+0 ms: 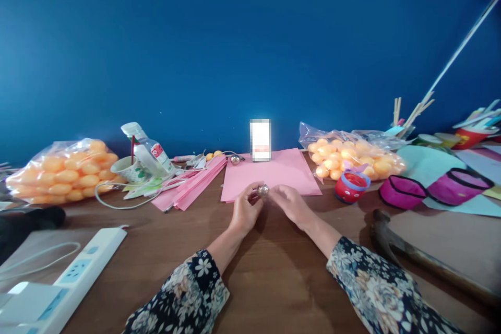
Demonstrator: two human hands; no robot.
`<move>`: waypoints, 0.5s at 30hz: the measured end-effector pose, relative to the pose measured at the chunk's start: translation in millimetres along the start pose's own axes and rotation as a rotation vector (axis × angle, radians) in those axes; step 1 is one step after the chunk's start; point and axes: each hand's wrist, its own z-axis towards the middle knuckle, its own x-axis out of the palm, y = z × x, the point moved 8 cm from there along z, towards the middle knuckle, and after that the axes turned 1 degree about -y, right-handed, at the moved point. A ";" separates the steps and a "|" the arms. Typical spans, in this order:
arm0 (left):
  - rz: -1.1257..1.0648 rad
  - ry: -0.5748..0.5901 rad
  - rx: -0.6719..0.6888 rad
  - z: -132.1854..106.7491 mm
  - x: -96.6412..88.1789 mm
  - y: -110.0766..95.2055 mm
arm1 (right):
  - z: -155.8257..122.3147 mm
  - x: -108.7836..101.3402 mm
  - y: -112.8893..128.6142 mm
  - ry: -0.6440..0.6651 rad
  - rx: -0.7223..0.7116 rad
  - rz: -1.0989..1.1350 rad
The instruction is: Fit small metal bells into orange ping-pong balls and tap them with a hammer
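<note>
My left hand [247,207] is closed, with its thumb and fingers pinching a small shiny metallic ball [263,190]. Close by on the ball's right is my right hand [290,205], its fingers bent and drawn together; whether something small is between them cannot be made out. Both hands are over the near edge of a stack of pink paper [270,175]. A second shiny ball [235,159] rests toward the paper's back left corner. At the back of the stack stands a bright, pixelated upright thing [261,140].
Bags of orange balls stand left [64,175] and right [348,156]. Folded pink strips [199,182], a tilted bottle [151,148] and a paper cup [131,169] are left. Nearer lies a power strip [92,266]. A red cup [352,188], magenta bands [403,191] and a wooden stick [430,261] are right.
</note>
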 end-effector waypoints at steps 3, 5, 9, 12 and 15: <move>-0.007 0.003 0.007 0.4 0.3 0.7 | -0.1 -0.6 -0.3 -0.010 0.005 -0.001; -0.001 0.003 0.007 0.5 0.7 0.5 | 0.0 -0.8 -0.8 -0.014 0.009 0.007; 0.006 -0.001 0.002 -0.1 0.9 -0.5 | 0.3 -0.7 -2.6 -0.017 0.028 0.033; 0.004 0.000 0.001 -0.8 0.8 -0.4 | 0.1 -0.7 -1.3 -0.018 0.025 0.035; 0.012 -0.005 0.005 -1.0 0.2 -0.2 | -0.5 -1.1 0.7 -0.023 0.025 0.016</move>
